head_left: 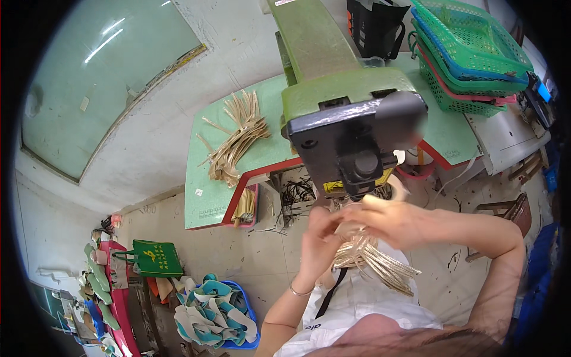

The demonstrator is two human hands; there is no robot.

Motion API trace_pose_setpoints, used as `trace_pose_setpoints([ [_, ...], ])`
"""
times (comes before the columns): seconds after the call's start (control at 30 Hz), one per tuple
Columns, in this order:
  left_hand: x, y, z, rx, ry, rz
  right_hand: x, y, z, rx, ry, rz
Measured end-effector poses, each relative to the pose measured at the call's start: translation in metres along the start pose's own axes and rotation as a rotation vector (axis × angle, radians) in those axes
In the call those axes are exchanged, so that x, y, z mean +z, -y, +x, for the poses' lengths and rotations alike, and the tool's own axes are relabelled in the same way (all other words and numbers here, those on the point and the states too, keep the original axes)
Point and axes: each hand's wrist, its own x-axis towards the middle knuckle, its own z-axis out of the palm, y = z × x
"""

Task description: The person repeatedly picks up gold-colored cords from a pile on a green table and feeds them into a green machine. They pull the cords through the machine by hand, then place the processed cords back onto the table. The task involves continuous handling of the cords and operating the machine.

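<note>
My left hand (321, 235), with a bangle on its wrist, and my right hand (389, 221) meet just under the black working head (351, 137) of a green machine. Fingers of both are bent and closed together on gold strappy pieces (375, 259), whose loose strips hang over my white-clad lap. The exact pinch is partly hidden by the fingers, and the hands are a little blurred. A pale curved strip (397, 187) shows just beyond the right fingers. More gold strap pieces (235, 143) lie piled on the green table, to the left of the machine.
The green table (199, 172) has a red edge and a cut-out around the machine. Plastic baskets (476, 53) are stacked at the back right beside a black bag (377, 27). Lower left are a blue tub (253, 339) of teal and white pieces and a green bag (156, 259).
</note>
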Motion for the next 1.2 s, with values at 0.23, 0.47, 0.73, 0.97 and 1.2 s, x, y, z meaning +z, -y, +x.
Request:
trace_pose_setpoints([
  [0.23,0.017,-0.007,0.017,0.002,-0.116,-0.152,-0.033,0.0,-0.013,0.555,-0.249,0.459],
  [0.47,0.027,-0.006,0.023,0.04,-0.254,-0.09,-0.032,0.0,-0.018,0.799,-0.251,0.792],
  [0.73,0.008,-0.014,0.012,-0.006,-0.33,-0.171,-0.022,0.0,-0.007,0.667,-0.167,0.95],
  [0.97,-0.009,0.007,-0.013,-0.028,-0.47,-0.172,-0.02,0.0,0.022,0.526,-0.201,0.648],
  [1.2,-0.012,-0.009,0.018,0.445,-0.249,0.487,-0.02,-0.014,0.035,0.299,-0.318,0.447],
])
